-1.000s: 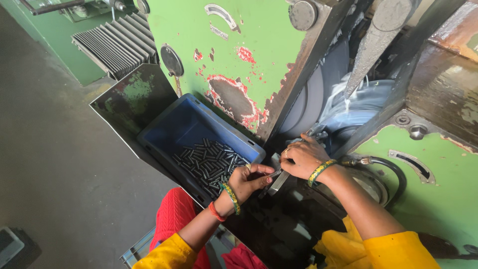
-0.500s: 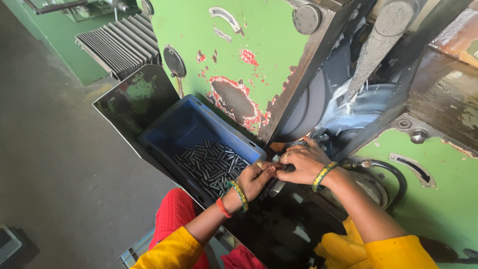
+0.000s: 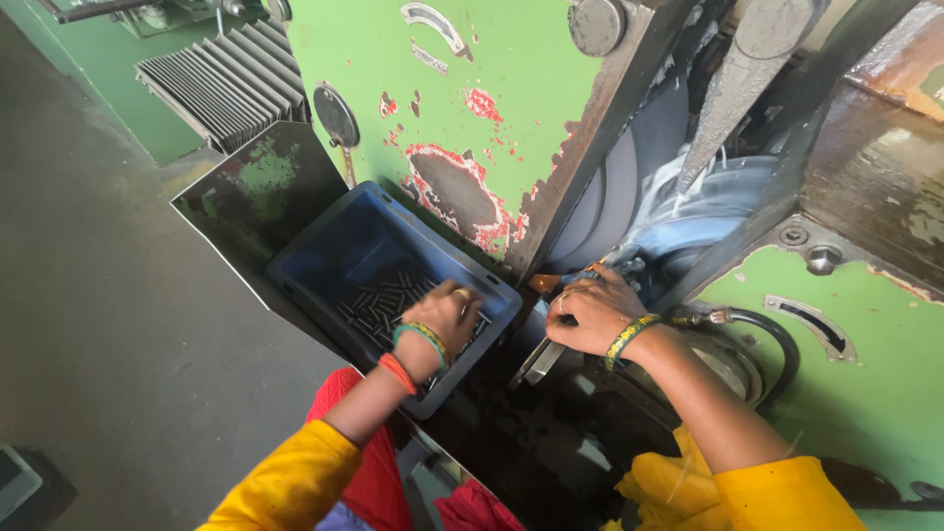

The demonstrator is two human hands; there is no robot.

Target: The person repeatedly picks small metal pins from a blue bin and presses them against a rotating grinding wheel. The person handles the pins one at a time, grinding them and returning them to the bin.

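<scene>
A big green machine [image 3: 511, 88] with chipped paint stands over a blue bin [image 3: 324, 258] about a third full of small dark metal pins [image 3: 388, 300], so plenty remain. The left hand [image 3: 444, 317] reaches into the pins, fingers curled. The right hand [image 3: 590, 310] grips a metal tool [image 3: 543, 360] at the machine's opening.

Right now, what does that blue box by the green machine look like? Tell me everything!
The blue box is a rectangular open bin that looks like plastic, with a thick rim and no lid. It sits tilted against the green machine, next to a worn metal plate. At its lower end lies a heap of small dark metal pins. The left hand reaches into it over the near rim, onto the pins.
</scene>
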